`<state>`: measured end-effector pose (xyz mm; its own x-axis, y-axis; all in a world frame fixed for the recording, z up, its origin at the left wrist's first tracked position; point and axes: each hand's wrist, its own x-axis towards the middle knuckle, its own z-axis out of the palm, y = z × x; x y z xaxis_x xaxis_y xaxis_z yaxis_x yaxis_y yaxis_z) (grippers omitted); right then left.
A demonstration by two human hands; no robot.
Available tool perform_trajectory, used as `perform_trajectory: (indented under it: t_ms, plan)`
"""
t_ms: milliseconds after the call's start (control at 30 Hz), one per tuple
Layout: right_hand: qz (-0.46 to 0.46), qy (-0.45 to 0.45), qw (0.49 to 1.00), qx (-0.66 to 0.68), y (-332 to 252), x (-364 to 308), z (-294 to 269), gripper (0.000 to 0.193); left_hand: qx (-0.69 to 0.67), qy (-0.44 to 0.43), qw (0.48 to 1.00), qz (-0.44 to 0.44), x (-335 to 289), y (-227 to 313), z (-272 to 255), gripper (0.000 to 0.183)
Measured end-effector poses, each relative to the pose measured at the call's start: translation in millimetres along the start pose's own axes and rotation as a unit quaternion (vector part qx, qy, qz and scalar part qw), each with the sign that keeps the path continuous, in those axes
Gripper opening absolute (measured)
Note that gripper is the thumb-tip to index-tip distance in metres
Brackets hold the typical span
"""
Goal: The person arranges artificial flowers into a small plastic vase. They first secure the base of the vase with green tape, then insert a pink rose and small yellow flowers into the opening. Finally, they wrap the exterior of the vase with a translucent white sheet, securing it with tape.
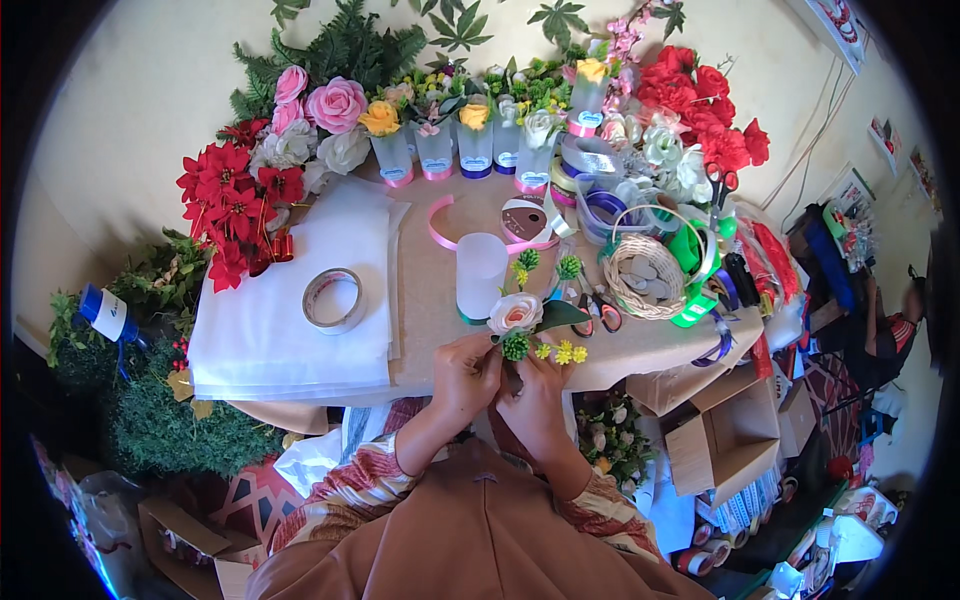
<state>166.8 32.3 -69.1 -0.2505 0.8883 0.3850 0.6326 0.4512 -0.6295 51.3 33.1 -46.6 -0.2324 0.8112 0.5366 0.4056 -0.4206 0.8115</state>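
My left hand (466,375) and my right hand (535,392) meet at the table's front edge, both closed around the stems of a small artificial bouquet (530,325). The bouquet has a cream-pink rose (514,312), a dark green leaf (562,315), green pompom buds and tiny yellow flowers (565,352). Just behind it stands a frosted white plastic cup (480,275). Scissors (597,312) lie right of the bouquet on the tan table (425,300).
A tape roll (334,299) rests on a stack of white sheets (290,300) at left. Pink ribbon (520,222), a woven basket (648,275), ribbon spools and cups with flowers fill the back. Red poinsettias (235,205) stand left, open cardboard boxes (725,440) lower right.
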Motion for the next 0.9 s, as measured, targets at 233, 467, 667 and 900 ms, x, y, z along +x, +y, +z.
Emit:
perform_trajectory:
  t_ms: [233, 467, 667, 900]
  plan:
    - [-0.091, 0.086, 0.991, -0.046, -11.2, 7.4, -6.9, 0.023, -0.003, -0.009, 1.000, -0.017, -2.1, -4.8, -1.2, 0.007]
    - [-0.086, 0.051, 0.995, -0.012, -15.8, 4.6, -14.7, 0.028, 0.020, -0.004, 1.000, 0.000, 1.7, 9.4, -11.4, 0.005]
    - [-0.138, 0.056, 0.985, 0.088, -34.3, 2.7, -30.8, 0.019, -0.212, -0.032, 0.968, -0.130, 11.9, 37.8, -30.7, 0.012]
    - [-0.112, -0.002, 0.964, 0.240, -50.0, -1.8, -42.6, 0.014, -0.297, -0.056, 0.937, -0.176, 16.1, 67.0, -44.3, 0.012]
